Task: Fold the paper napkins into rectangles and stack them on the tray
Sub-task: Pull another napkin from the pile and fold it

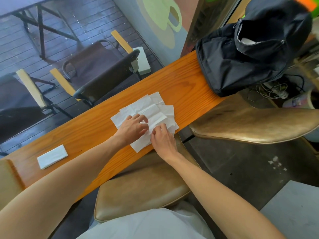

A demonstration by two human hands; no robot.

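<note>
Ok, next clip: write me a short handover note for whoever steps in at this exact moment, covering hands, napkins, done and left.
Left hand: resting on the loose pile of unfolded napkins at the middle of the wooden counter, fingers bent over a sheet.
Right hand: pinching the near edge of a sheet in the same pile.
Done: one folded napkin rectangle lies on the counter, off to the left.
Left: several sheets in the pile remain unfolded. No tray is in view, so stacking on it is not yet done.
Black backpack sits at the counter's far right end.
</note>
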